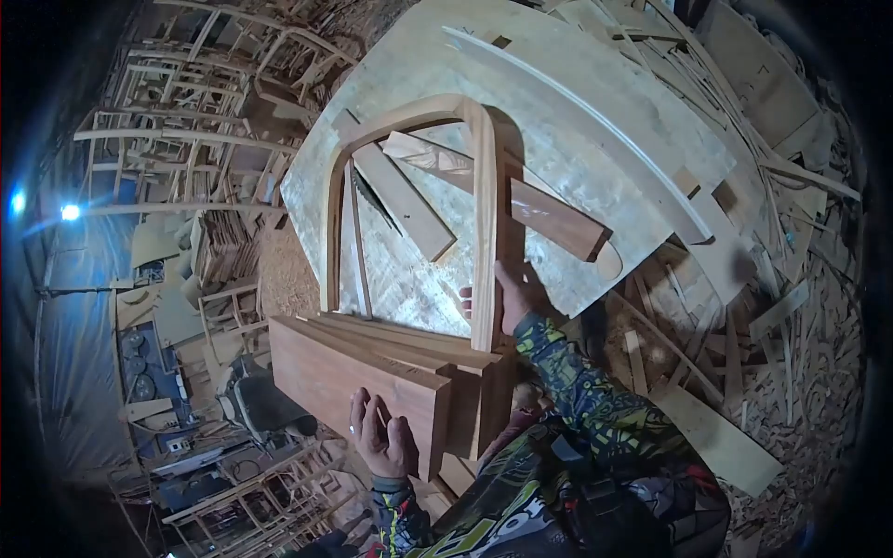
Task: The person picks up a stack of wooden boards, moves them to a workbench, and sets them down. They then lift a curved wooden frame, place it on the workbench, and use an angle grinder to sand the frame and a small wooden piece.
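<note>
Nearest: left hand (381, 437) flat, fingers spread, against the near end of the wide rail (363, 372) — pressing, not clasping. Further up, right hand (507, 298) clenched round the right upright of the arched frame (484, 214). Frame held tilted above the bench (595, 84), rail end toward the body, arch over what looks like a saw blade (372, 200). Probably solid hardwood — stiff, fairly heavy, weight biased to the rail. Dry sawn faces, so little slip. Joints likely the weak spot; best taken by upright plus rail, not by the thin arch top. Loose plank (549, 219) and curved strip (577, 102) lying on the bench beneath.
</note>
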